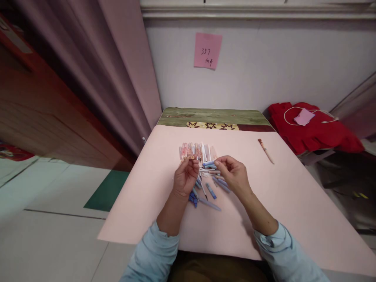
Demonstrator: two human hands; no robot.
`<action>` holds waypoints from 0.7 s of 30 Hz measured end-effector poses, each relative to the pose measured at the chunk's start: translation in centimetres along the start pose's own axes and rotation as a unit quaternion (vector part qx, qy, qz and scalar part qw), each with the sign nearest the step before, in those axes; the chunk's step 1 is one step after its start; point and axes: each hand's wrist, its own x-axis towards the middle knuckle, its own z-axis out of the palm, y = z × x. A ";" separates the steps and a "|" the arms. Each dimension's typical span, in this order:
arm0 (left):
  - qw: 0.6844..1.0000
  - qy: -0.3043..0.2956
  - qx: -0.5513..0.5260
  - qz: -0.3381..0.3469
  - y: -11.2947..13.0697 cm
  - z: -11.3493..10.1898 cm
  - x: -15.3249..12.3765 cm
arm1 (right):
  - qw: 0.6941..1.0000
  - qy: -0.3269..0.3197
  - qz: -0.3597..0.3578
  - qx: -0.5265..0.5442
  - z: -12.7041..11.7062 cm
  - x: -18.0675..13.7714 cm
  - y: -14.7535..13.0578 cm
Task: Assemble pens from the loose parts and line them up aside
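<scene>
Above the middle of the table my left hand [185,176] is closed in a pinch on a thin beige pen part [190,157]; most of it is hidden by the fingers. To its right, my right hand [233,172] pinches a blue pen part [209,162] between thumb and forefinger. Beneath and between both hands lies a loose heap of pen parts, among them a short blue barrel [210,190], a pale lilac barrel [210,203] and white refills [203,190]. Behind the hands, pinkish and clear pen barrels [184,149] lie side by side in a row.
A whole beige pen [266,150] with a brown top lies at the right on the pink table cover [141,196]. Red cloth [317,133] with a white cable sits beyond the table's right edge. A curtain [126,78] hangs at the left. A pink note [208,51] is on the wall.
</scene>
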 end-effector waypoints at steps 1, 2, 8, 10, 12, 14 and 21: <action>1.000 0.012 -0.009 0.016 0.2 0.0 0.1 | 0.996 0.012 -0.034 -0.086 -0.1 -0.1 0.4; 0.999 0.024 -0.013 0.022 0.3 0.1 0.2 | 0.982 0.012 -0.067 -0.174 -0.1 -0.3 0.8; 0.999 0.051 0.007 0.010 0.0 0.1 0.2 | 0.881 -0.068 -0.144 -0.445 1.1 -1.3 2.6; 0.998 0.052 0.014 0.013 -0.1 0.1 0.2 | 0.870 -0.069 -0.148 -0.466 1.6 -1.4 3.0; 0.998 0.050 0.019 0.014 -0.2 0.1 0.2 | 0.864 -0.073 -0.150 -0.474 1.8 -1.3 3.3; 0.999 0.047 0.023 0.012 -0.2 0.1 0.2 | 0.862 -0.079 -0.149 -0.479 1.8 -1.2 3.6; 0.999 0.032 0.023 0.004 -0.4 -0.5 0.3 | 0.856 -0.096 -0.144 -0.488 2.2 -0.8 3.7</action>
